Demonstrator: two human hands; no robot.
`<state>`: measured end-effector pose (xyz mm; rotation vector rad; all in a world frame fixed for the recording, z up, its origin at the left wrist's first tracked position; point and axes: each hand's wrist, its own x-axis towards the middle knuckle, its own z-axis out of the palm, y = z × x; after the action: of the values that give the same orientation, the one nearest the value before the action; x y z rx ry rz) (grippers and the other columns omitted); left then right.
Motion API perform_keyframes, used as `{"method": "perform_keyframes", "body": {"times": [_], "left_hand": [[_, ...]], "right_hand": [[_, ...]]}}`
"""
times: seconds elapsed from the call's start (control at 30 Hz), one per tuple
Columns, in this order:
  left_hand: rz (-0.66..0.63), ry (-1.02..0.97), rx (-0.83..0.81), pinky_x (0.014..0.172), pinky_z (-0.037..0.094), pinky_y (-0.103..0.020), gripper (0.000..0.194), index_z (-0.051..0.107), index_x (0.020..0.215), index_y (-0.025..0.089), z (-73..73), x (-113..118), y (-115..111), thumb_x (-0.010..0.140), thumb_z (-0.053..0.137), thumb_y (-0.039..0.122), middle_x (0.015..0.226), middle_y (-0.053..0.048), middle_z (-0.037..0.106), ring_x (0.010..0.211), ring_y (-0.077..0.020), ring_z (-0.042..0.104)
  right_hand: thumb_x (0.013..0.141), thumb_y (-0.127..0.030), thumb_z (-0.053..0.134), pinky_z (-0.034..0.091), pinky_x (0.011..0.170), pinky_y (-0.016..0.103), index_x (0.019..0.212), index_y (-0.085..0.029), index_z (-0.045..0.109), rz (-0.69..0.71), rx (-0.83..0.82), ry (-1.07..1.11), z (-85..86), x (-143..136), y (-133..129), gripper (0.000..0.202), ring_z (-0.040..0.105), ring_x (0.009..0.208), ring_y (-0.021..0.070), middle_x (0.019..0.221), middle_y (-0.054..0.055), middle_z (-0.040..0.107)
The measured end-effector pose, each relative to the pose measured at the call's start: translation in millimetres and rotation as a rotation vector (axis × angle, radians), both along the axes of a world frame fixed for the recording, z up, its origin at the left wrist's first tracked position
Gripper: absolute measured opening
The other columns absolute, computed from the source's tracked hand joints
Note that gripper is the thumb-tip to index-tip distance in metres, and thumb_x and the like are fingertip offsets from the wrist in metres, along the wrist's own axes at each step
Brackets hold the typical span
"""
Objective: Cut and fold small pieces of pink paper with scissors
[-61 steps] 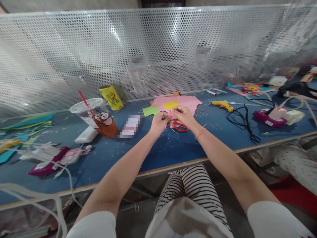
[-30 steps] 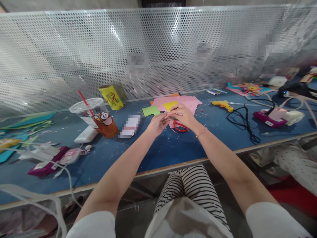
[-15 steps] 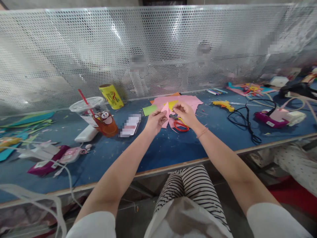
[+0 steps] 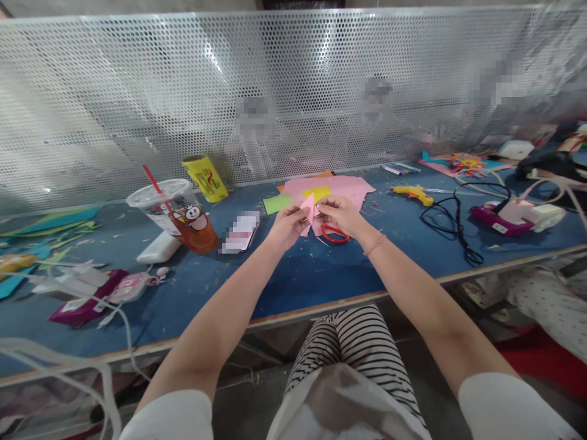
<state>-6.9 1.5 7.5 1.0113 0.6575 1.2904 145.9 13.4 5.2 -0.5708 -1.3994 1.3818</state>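
Pink paper piece point(image 4: 310, 206), folded-looking: gripped by left hand point(image 4: 288, 225), right edge apparently pinched by right hand point(image 4: 340, 214); held above near side of pink sheets point(image 4: 355, 187), left of red-handled scissors point(image 4: 337, 239). Light grip advised, edges kept aligned.

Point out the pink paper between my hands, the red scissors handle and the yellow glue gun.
Pink paper point(image 4: 310, 204): head view, upper pointed part.
Red scissors handle point(image 4: 336, 241): head view, near edge of the loop.
Yellow glue gun point(image 4: 410, 192): head view, middle of the body.
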Motion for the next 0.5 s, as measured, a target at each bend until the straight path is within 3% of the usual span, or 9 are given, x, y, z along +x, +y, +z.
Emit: {"method": "perform_keyframes", "body": {"times": [0.5], "left_hand": [[-0.041, 0.004, 0.017, 0.062, 0.047, -0.018, 0.012, 0.06, 0.069, 0.015, -9.7, -0.3, 5.1, 0.06, 0.069, 0.015, 0.067, 0.001, 0.062, 0.06, -0.0055, 0.057]], "right_hand": [[0.066, -0.031, 0.066, 0.049, 0.068, 0.025, 0.076, -0.017, 0.059, 0.059, -0.011, -0.027, -0.8, -1.1, -1.2, 0.019, 0.057, 0.062, 0.0077, 0.069, -0.002, 0.059]]}}
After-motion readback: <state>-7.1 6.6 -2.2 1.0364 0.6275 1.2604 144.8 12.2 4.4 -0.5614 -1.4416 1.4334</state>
